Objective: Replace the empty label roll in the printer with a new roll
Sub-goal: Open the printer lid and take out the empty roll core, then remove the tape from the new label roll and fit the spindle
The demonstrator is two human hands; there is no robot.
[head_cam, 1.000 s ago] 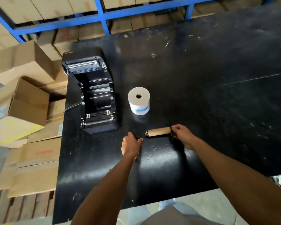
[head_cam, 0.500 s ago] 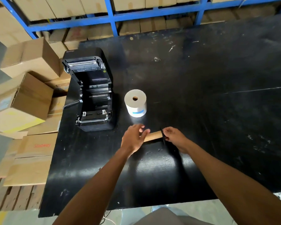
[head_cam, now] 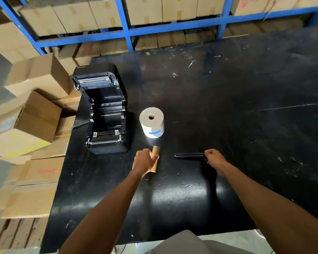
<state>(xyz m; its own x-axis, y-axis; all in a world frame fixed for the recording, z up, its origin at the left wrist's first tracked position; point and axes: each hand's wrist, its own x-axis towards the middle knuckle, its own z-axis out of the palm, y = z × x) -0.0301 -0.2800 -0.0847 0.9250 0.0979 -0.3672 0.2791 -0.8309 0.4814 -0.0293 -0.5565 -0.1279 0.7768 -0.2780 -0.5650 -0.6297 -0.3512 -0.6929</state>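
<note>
With the cardboard tube (head_cam: 155, 158) now free of the black spindle (head_cam: 189, 155), the two parts are held apart over the bench (head_cam: 246, 143), near its front edge. Left hand (head_cam: 145, 160): fingers wrapped around the tube's middle, tube tilted with its far end toward the new roll (head_cam: 151, 122). Right hand (head_cam: 214, 158): fingers closed on the flanged end of the spindle, bare shaft pointing left toward the other hand, lying level close to the bench top; cannot tell if it touches.

The new roll stands on end just beyond the left hand, core hole up, a blue strip on its side that looks like sealing tape. It stands right beside the printer (head_cam: 104, 114), probably so it is within easy reach once the spindle is free.

The printer sits at the left edge of the bench, lid thrown back, the roll bay open and empty, the front roller facing the person. Open like this it is ready to take the loaded spindle.

Judgement: the old core is off, so the removal half is done. What remains is to put the tube aside, thread the spindle through the new roll's hole, and drop it into the bay. Holding the spindle by the flange leaves the shaft clear for that.

Cardboard boxes (head_cam: 35, 76) are stacked off the left edge; blue shelving (head_cam: 126, 24) stands behind the far edge.
</note>
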